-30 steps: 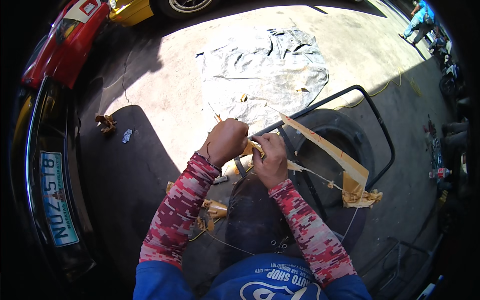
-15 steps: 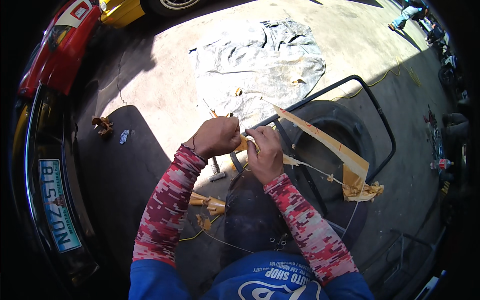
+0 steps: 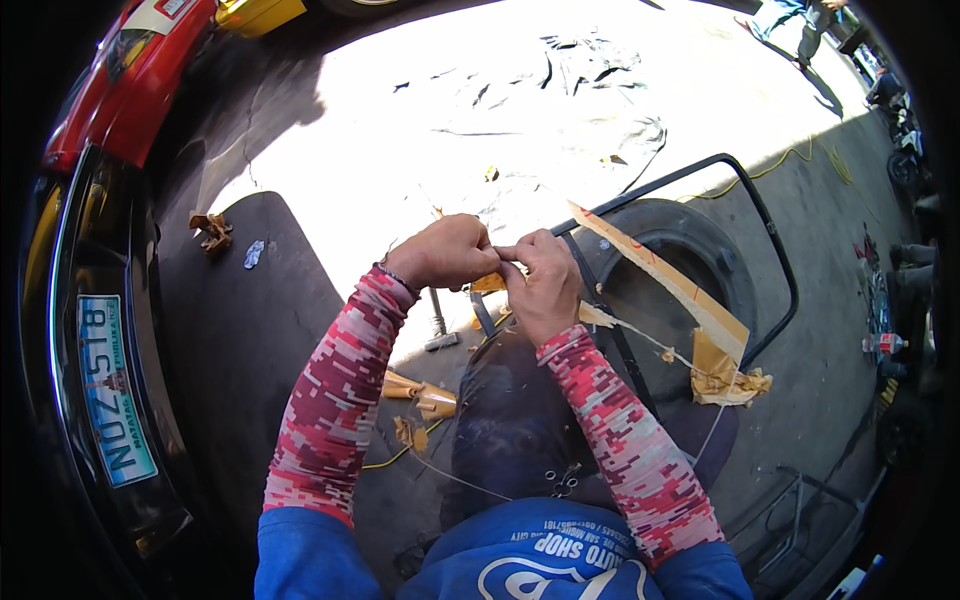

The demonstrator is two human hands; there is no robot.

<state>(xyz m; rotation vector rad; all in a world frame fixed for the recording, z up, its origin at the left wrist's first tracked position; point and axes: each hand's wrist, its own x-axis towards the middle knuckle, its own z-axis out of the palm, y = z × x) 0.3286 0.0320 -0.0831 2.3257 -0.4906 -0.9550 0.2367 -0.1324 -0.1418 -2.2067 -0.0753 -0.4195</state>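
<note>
My left hand [image 3: 442,252] is closed in a fist-like pinch, its fingertips meeting those of my right hand [image 3: 546,288]. The right hand pinches too, thumb and forefinger together. A small tan scrap of paper-like sheet [image 3: 488,284] shows just beneath the fingers; the exact grip on it is partly hidden. To the right, a long torn tan strip [image 3: 672,282] with red marks lies across a black tubular metal frame [image 3: 775,235]. Crumpled tan sheet [image 3: 728,385] hangs at the strip's lower end. Below the left hand, a hammer-like tool [image 3: 440,340] lies on the floor.
A tire [image 3: 715,250] lies under the frame. Rolled tan sheet [image 3: 436,401] is beside my leg. A silvery tarp [image 3: 540,110] is spread in glaring sun ahead. A dark car's rear [image 3: 165,440] stands close left, a red car [image 3: 140,90] beyond. A person [image 3: 790,25] is far right.
My hands have come together, fingertips now meeting where a gap with tan sheet showed before. The view has shifted slightly, and the person at far right has moved.
</note>
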